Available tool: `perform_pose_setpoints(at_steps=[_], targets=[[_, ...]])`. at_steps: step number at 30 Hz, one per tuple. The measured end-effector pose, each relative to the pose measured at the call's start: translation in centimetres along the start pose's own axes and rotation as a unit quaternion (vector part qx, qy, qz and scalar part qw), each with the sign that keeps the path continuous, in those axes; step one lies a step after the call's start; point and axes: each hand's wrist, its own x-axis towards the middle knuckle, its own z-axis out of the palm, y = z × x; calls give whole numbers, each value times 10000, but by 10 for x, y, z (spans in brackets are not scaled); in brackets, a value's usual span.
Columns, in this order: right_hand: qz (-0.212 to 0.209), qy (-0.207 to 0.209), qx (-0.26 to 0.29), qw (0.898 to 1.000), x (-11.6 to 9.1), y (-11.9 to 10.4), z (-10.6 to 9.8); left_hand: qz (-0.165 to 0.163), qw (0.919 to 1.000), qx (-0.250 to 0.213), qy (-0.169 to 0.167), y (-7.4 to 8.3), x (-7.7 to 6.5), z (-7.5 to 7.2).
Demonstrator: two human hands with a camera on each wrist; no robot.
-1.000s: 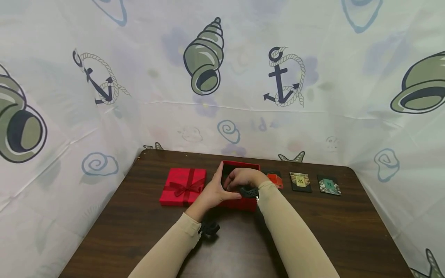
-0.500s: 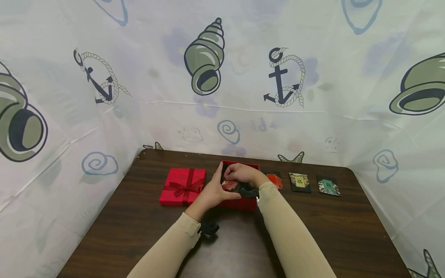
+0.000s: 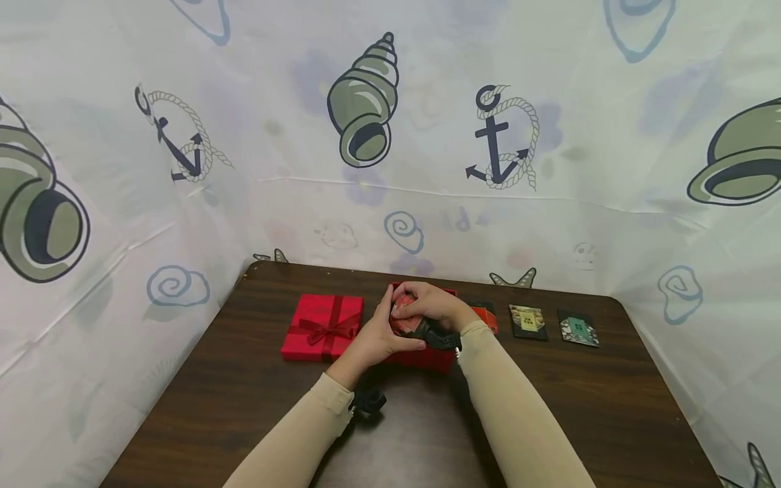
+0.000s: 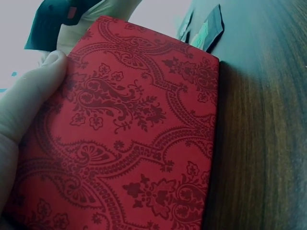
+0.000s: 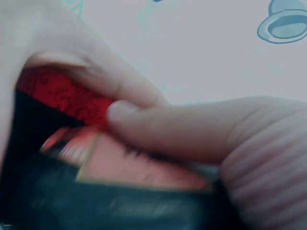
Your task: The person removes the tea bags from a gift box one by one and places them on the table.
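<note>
My left hand [image 3: 379,333] holds the near left corner of an open red box [image 3: 421,359]. In the left wrist view its thumb lies on the patterned wall [image 4: 120,124]. Over the box opening, my right hand [image 3: 430,303] pinches a small flat sachet [image 3: 405,327], red above and dark below. Close up in the right wrist view, the sachet [image 5: 139,165] is blurred, with the thumb against its upper edge and the red box wall behind. The hands hide most of the box's inside.
Left of the box lies a red lid [image 3: 295,346] with a ribbon bow [image 3: 329,331]. To its right lie a red sachet [image 3: 485,318], a yellow sachet [image 3: 528,321] and a green sachet [image 3: 578,329] in a row. A patterned cloth [image 3: 427,224] hangs behind the dark wooden table [image 3: 213,400].
A second ago my right hand was down inside the box with no sachet showing. It has risen with the red-and-dark sachet. The left hand stays on the box.
</note>
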Motion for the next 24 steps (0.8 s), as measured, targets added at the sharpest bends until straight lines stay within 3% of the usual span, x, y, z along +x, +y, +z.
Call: perform_pose_setpoints(at_steps=[5,11,14,19,24], targets=[[-364,532,-138,9978,-7,1,3,-123,9999,54,40,0,-2,2],[-953,1365,-49,9860,-15,-1,5,-207,9993,204,216,1,-1,3],[-1269,1527,111,9800,-20,-1,6,-240,9993,169,221,0,0,5],[-1715,1754,-150,9693,-32,1,12,-287,9994,60,174,1,-2,6],[-1897,1684,-341,9667,-41,1,22,-248,9995,42,172,3,-2,3]])
